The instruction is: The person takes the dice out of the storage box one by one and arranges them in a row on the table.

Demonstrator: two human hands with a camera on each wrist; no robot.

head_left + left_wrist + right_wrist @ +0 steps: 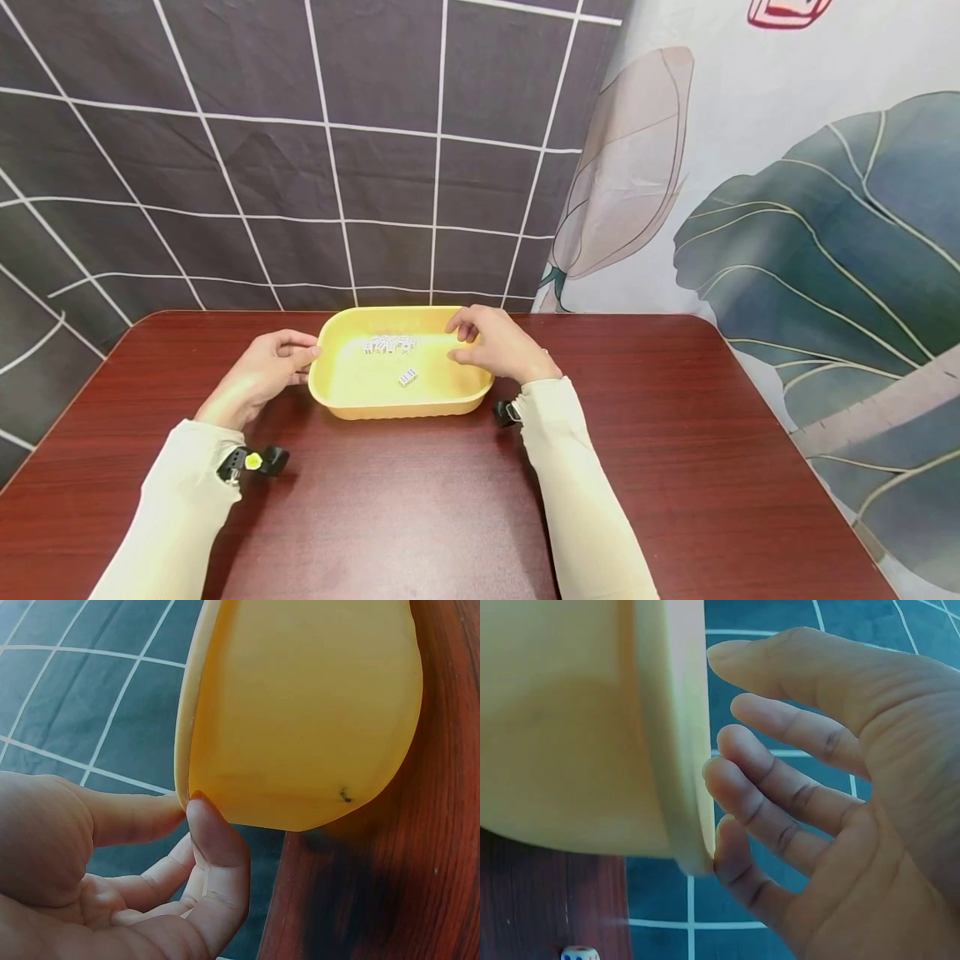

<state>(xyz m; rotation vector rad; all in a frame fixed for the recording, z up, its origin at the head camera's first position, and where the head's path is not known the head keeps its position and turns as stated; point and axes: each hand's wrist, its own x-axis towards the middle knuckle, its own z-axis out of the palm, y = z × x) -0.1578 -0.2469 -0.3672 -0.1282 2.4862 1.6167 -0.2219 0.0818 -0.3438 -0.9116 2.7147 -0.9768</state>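
Yellow tray of dice near the desk's twelve-o'clock edge. Left hand pinches its nine-o'clock rim; right hand, fingers loosely spread, lies at three o'clock. Presumably light, stiff plastic, best held by opposite ends.

Place: indoor corner, home or studio I can't tell | below the grip of the left hand: reddish wood-grain table | beyond it: creased, white-gridded dark cloth | far right of it: leaf-print hanging
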